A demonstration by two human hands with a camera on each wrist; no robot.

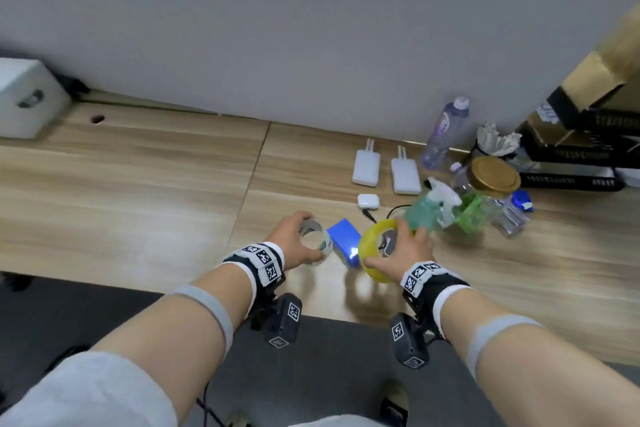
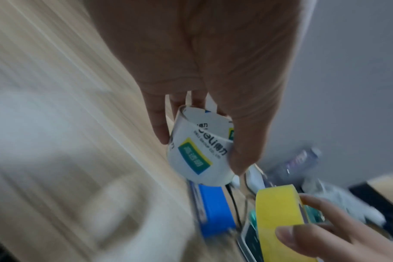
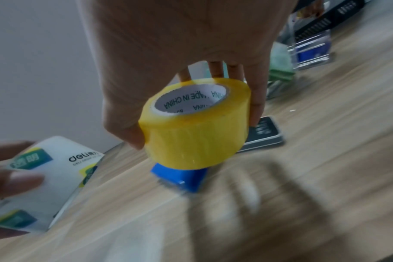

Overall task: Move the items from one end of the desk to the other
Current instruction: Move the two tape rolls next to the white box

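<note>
Left hand [image 1: 296, 243] gripping white tape roll [image 1: 314, 240], fingers [image 2: 158, 122] curling round it, above counter [image 1: 138, 191]. Right hand [image 1: 403, 253] gripping yellow tape roll [image 1: 375, 248] above blue box [image 1: 346, 240]. Jar with gold lid [image 1: 496, 173] standing right, contents unclear. Both rolls lifting clear.

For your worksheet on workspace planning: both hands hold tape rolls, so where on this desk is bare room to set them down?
Bare wood runs from the white box rightward to the desk seam. The right end is crowded: chargers, bottle, jar, blue box. The left hand holds white tape, the right hand yellow tape.
</note>
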